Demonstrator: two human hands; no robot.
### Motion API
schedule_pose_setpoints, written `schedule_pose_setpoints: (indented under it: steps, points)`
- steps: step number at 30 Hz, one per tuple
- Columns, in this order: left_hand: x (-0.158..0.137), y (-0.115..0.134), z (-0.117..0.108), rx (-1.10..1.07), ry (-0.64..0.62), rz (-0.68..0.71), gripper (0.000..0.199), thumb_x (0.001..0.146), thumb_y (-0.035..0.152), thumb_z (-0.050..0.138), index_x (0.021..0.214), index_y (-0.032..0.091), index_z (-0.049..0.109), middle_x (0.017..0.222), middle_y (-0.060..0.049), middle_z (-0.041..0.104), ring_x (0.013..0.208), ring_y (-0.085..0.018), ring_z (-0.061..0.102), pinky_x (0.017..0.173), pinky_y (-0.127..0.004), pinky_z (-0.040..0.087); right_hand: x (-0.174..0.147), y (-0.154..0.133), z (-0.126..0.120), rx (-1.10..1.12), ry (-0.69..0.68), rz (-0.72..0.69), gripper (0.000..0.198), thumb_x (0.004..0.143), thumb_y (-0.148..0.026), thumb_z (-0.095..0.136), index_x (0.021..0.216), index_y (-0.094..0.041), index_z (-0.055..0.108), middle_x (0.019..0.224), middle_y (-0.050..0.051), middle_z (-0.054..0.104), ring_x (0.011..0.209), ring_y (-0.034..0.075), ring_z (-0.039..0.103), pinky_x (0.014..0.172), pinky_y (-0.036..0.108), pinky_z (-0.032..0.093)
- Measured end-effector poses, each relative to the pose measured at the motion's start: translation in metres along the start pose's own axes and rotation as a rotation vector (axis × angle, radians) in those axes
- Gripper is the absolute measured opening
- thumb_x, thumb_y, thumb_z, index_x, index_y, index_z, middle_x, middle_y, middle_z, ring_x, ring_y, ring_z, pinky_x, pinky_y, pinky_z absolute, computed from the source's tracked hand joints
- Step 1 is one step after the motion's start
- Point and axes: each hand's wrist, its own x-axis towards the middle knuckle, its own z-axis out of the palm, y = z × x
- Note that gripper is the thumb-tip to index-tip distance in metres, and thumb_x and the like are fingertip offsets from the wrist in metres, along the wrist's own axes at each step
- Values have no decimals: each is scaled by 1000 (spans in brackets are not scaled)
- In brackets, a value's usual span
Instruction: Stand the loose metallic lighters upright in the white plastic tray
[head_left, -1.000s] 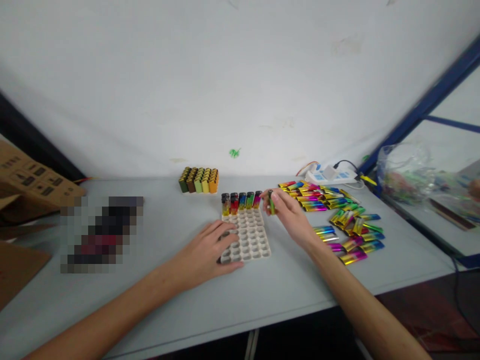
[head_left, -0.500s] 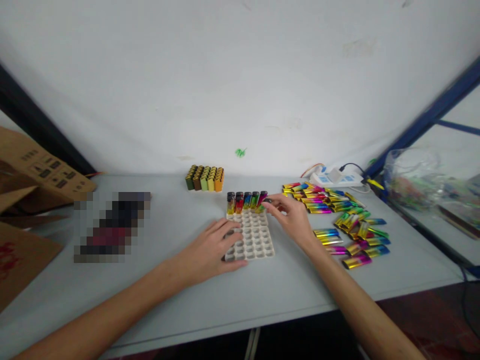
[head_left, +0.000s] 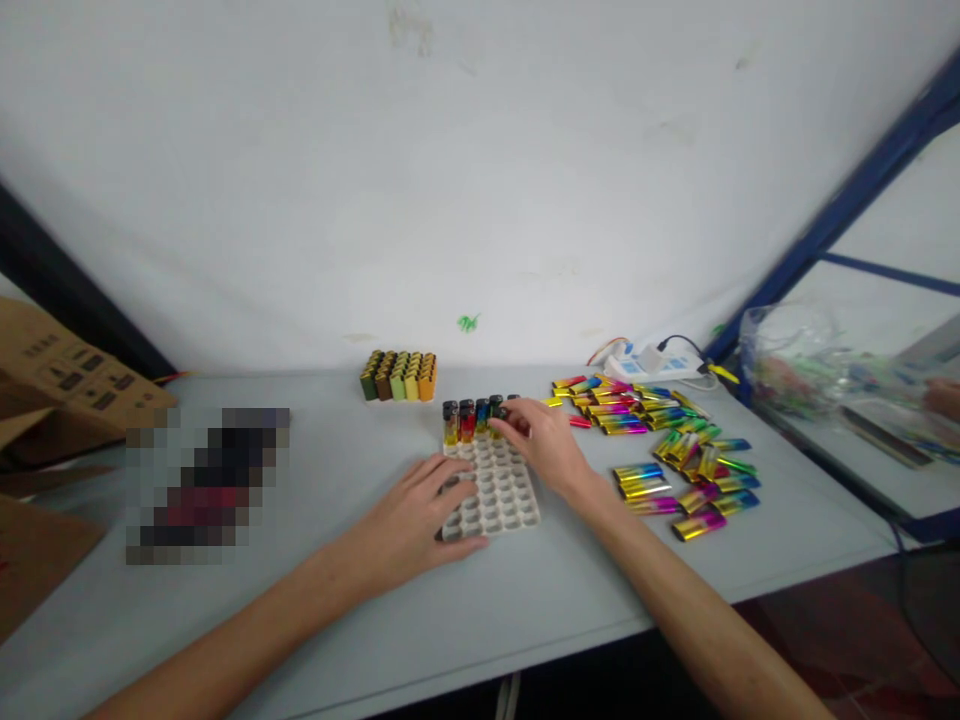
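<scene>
A white tray (head_left: 491, 510) with rows of round-cornered holes lies in front of me. Along its far edge stand several upright lighters (head_left: 466, 424) with black tops and coloured, shiny bodies. My left hand (head_left: 416, 508) clasps the tray's near left corner, its fingers over the holes and its thumb along the near edge. With thumb and fingertips pinched, my right hand (head_left: 546, 445) holds a lighter (head_left: 498, 424) by its black top, just in front of the standing row. My fingers partly cover that lighter and the row's right end.
Loose shiny lighters (head_left: 701, 495) are scattered right of the tray. A block of upright gold-topped lighters (head_left: 397, 378) stands near the wall. Behind the loose lighters is a power strip (head_left: 652, 362). Cardboard boxes (head_left: 67, 375) and a blurred-out dark item (head_left: 214, 480) are on the left.
My right hand has moved left along the row with the lighter, from its right end to in front of it. My left hand keeps its place on the tray. The whole view has shifted slightly.
</scene>
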Motion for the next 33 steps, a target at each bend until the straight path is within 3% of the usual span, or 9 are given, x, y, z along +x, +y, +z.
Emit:
schedule_pose_setpoints:
  steps: [7,10,13,16,21,25,29,33]
  points:
    - [-1,-2,2,11,7,25,37,88,41,83,115,21,70,130,-12,69,125,-33,63,108,-51,54,-9,-3,6,69,58,51,35,96,-32,70,129,-24,61,82,2,72,74,20,67,71,31,52]
    - [0,-3,1,13,11,37,36,87,40,84,115,21,70,130,-12,69,124,-32,64,107,-50,55,-7,-3,-2,86,108,45,33,98,-39,67,127,-25,61,79,0,71,70,18,66,68,29,52]
    - [0,-4,0,16,18,46,33,88,40,83,114,22,71,130,-11,70,122,-32,65,106,-48,55,-5,4,-28,-6,224,64,28,101,-45,62,116,-22,66,70,-1,69,62,16,64,65,27,49]
    - [-1,-7,1,14,36,52,32,90,42,80,114,22,71,130,-11,69,122,-31,65,106,-47,55,-12,17,-73,-129,250,122,26,102,-43,58,104,-20,71,72,2,72,63,18,68,66,28,51]
    - [-3,-10,5,9,73,58,37,92,45,76,120,22,70,130,-12,69,121,-31,65,108,-46,54,-57,49,-151,-241,-66,98,26,101,-41,59,102,-21,77,105,10,79,91,25,75,84,39,59]
    - [-2,-12,7,12,59,60,35,93,45,75,119,22,70,131,-12,69,122,-31,64,107,-46,54,-110,62,-177,-317,-191,107,27,99,-40,62,113,-25,78,115,12,77,107,29,74,98,46,60]
    - [-2,-13,7,1,63,60,36,93,46,74,119,22,71,132,-11,68,124,-31,63,108,-45,53,-151,56,-178,-380,-175,106,31,97,-43,67,123,-29,76,127,13,71,118,30,71,105,47,59]
    - [-1,-14,7,0,79,70,36,94,49,72,118,22,71,129,-11,69,121,-30,65,108,-45,53,-182,49,-176,-443,-25,119,34,98,-44,66,128,-30,73,127,13,69,119,31,69,105,47,59]
